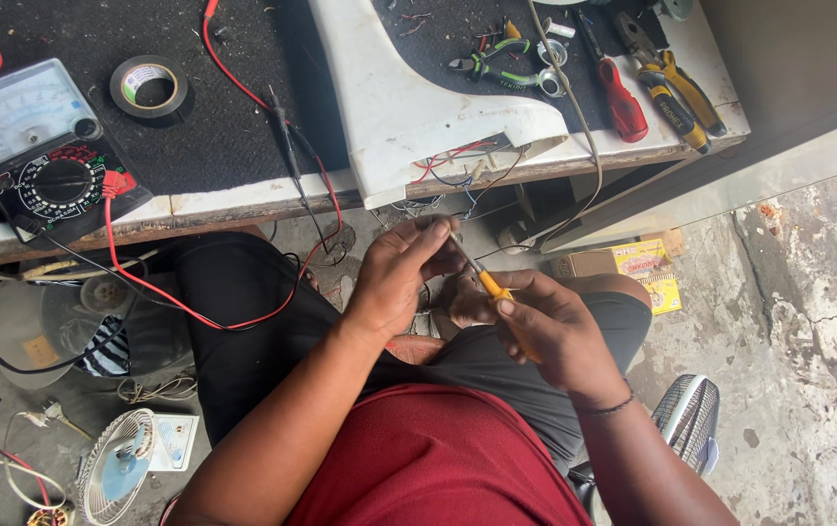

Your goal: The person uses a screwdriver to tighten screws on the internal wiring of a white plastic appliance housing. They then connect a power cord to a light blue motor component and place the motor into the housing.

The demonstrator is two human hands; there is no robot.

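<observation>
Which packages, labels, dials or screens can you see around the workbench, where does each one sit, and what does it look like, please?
Analog multimeter: left on the bench, black body, pale scale window, round dial, red and black leads.
Tape roll: bench, right of the meter, black ring with a printed inner label.
Yellow box: floor under the bench's right end, flat carton with red print.
Brown carton: beside it, plain cardboard.

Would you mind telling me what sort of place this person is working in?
Probably a small electrical repair workshop: an analog multimeter with red and black leads, pliers and screwdrivers on the bench, and small fans on the floor.
</observation>
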